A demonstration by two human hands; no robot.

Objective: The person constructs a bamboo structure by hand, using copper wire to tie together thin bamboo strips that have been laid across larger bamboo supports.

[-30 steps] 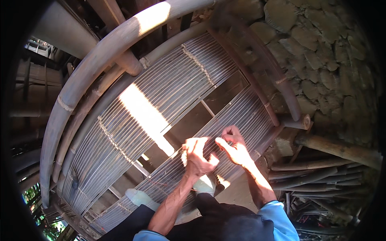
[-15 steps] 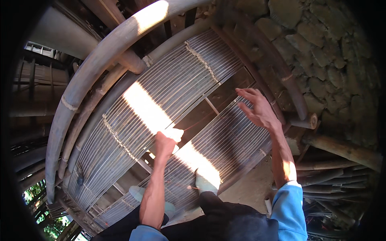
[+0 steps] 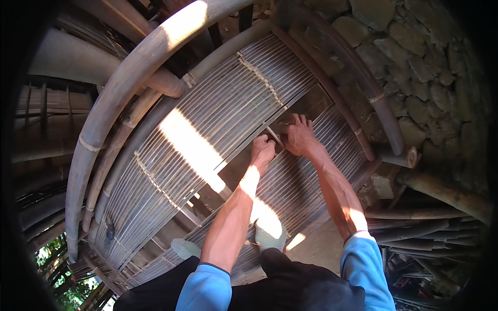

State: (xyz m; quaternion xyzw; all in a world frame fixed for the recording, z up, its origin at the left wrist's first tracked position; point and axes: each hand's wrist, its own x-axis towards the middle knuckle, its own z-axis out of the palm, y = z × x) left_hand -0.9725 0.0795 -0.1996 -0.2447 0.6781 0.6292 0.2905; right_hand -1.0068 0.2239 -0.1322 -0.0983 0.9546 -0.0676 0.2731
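A long gap runs through a bench seat of thin bamboo slats (image 3: pixel 218 111), and a light cross strip (image 3: pixel 273 136) spans it. My left hand (image 3: pixel 263 151) is closed beside the near left side of this strip, its fingertips pressed together. On the strip's right, my right hand (image 3: pixel 299 137) reaches over the gap with its fingers bent and drawn in. What either hand pinches is hidden by the fingers. The two hands are close to each other, with the strip between them.
Thick curved bamboo poles (image 3: pixel 116 93) frame the seat at the left, and a darker pole (image 3: pixel 358 62) at the right. My shoe (image 3: pixel 271 236) stands at the seat's near edge. A stone wall (image 3: pixel 415 72) is at the far right, above stacked bamboo (image 3: pixel 420 233).
My left hand has moved right and away from me to the cross strip. My right hand has come left, its spread fingers now bent. The thin reddish thread between them no longer shows.
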